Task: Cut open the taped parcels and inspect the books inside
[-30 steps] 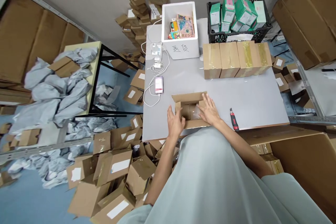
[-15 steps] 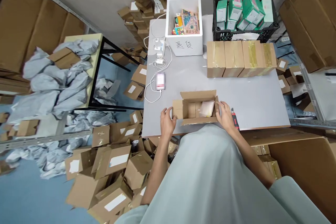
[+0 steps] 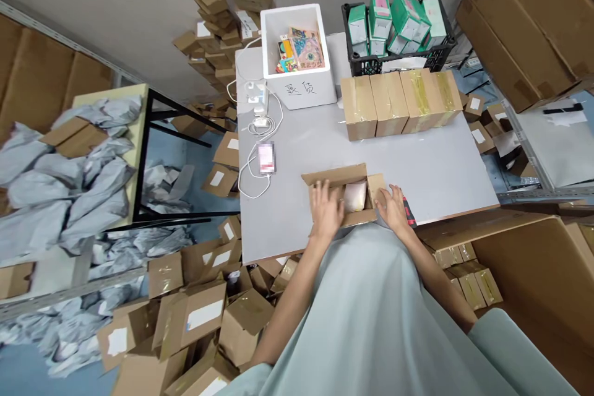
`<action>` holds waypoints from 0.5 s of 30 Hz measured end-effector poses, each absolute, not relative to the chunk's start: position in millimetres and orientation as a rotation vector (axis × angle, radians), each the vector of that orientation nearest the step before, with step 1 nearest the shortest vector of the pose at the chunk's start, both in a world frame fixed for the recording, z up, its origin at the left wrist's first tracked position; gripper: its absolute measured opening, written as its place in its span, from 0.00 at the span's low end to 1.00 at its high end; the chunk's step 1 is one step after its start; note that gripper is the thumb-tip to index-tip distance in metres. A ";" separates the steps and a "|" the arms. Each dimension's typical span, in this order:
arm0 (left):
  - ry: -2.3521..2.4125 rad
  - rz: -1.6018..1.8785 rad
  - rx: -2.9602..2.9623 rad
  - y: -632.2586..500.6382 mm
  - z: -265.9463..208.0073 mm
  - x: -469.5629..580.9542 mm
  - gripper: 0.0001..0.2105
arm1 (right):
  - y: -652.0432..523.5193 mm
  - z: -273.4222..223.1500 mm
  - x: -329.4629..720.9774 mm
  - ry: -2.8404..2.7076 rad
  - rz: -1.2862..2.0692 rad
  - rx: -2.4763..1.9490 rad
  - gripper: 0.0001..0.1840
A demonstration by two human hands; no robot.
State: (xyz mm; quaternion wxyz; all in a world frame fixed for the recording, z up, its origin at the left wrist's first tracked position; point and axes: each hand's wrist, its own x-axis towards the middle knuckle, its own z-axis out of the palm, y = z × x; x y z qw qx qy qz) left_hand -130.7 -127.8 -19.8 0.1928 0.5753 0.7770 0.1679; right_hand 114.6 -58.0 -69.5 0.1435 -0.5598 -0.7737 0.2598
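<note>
An open cardboard box (image 3: 341,172) lies near the table's front edge, with its long flaps standing up. In it rests a small pale packet (image 3: 355,197) that looks wrapped in plastic. My left hand (image 3: 327,205) reaches over the box's left end, fingers spread, and hides that end and its flap. The right end flap (image 3: 376,183) is folded outward; beside it my right hand (image 3: 392,207) touches the flap's edge with its fingers apart. A red and black tool (image 3: 409,213), perhaps a cutter, lies just right of that hand.
Behind the box stand a white foam bin (image 3: 297,83) of colourful packs, a row of taped cartons (image 3: 390,105) and a black crate (image 3: 399,65) of green boxes. A phone (image 3: 266,158) with white cables lies left. Many discarded cartons (image 3: 204,315) pile beside the table.
My left hand has moved from the left end flap to over the box. The right end flap now lies outward, with my right hand beside it. The view has shifted.
</note>
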 end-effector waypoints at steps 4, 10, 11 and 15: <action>2.006 0.062 1.560 -80.0 -32.5 -79.6 0.30 | -65.2 -65.7 108.5 -2.260 0.714 -1.628 0.27; 2.052 -0.171 1.441 -57.9 -46.2 -60.4 0.24 | -69.7 -59.6 107.7 -2.322 0.755 -1.704 0.29; 2.052 -0.191 1.430 -59.2 -46.1 -62.9 0.22 | -70.1 -59.6 108.3 -2.313 0.764 -1.711 0.29; 2.009 -0.232 1.418 -56.9 -45.7 -67.7 0.24 | -71.4 -62.1 107.8 -2.278 0.789 -1.705 0.28</action>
